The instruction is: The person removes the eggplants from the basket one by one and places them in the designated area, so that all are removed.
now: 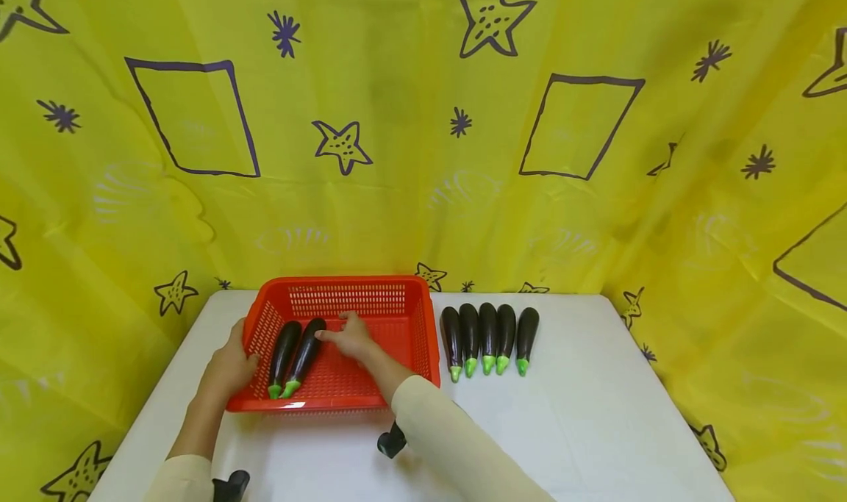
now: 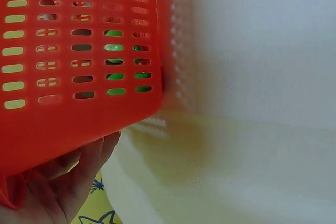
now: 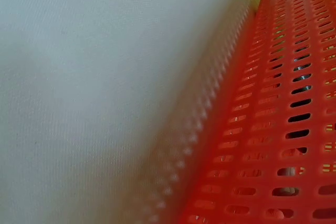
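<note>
A red slotted plastic basket (image 1: pixel 357 403) stands at the left of the white table. Two dark eggplants (image 1: pixel 283 355) with green stems lie side by side inside it, along its left part. My left hand (image 1: pixel 231 366) grips the basket's left rim; the left wrist view shows its fingers (image 2: pixel 89 169) beneath that rim. Reaching over the front wall, my right hand (image 1: pixel 354 338) is inside the basket with fingers spread. Its thumb is at the upper end of the right-hand eggplant (image 1: pixel 306 355). The right wrist view shows mostly the basket's slotted wall (image 3: pixel 294 103), which hides that hand.
Several more eggplants (image 1: pixel 488 336) lie in a row on the white table (image 1: pixel 562 428), just right of the basket, stems toward me. A yellow curtain (image 1: pixel 397 215) with drawn stars and frames hangs behind the table and along both sides.
</note>
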A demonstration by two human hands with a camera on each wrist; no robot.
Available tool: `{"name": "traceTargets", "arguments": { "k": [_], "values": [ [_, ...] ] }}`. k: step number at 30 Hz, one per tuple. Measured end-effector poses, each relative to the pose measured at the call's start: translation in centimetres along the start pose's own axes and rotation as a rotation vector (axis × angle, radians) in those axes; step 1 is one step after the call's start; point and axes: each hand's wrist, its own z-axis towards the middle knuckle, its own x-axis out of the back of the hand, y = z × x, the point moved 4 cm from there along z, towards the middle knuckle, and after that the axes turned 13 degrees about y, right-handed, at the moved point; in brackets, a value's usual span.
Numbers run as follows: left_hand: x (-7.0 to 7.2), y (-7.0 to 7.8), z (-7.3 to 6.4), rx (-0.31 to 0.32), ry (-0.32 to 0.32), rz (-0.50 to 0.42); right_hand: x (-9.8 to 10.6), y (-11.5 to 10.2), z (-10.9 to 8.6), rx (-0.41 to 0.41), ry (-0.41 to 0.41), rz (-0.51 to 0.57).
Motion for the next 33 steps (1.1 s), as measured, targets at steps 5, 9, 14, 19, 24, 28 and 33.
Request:
{"name": "traceTargets", "arguments": {
  "k": [5,9,14,19,24,28,33],
  "values": [
    [0.05,0.03,-0.01,0.000,-0.005,-0.008,-0.23,0.02,-0.08,0.055,-0.040,-0.037],
    [-0.04,0.08,-0.08,-0.002,-0.005,-0.014,-0.40,0.01,-0.33,0.095,-0.074,-0.031],
    [-0.13,0.13,-0.09,-0.001,-0.007,-0.018,-0.49,-0.02,-0.45,0.124,-0.096,-0.057],
    [0.07,0.13,-0.08,0.008,-0.012,-0.011,-0.67,-0.17,-0.39,0.142,-0.123,-0.075],
    [0.11,0.24,-0.13,0.009,-0.013,-0.011,-0.88,-0.24,-0.42,0.179,-0.166,-0.110],
    [0.05,0.22,-0.14,0.008,-0.011,-0.014,-0.94,-0.16,-0.44,0.193,-0.179,-0.126],
    [-0.01,0.18,0.01,0.008,-0.003,-0.013,-1.00,-0.10,-0.45,0.202,-0.181,-0.120]
  ]
}}
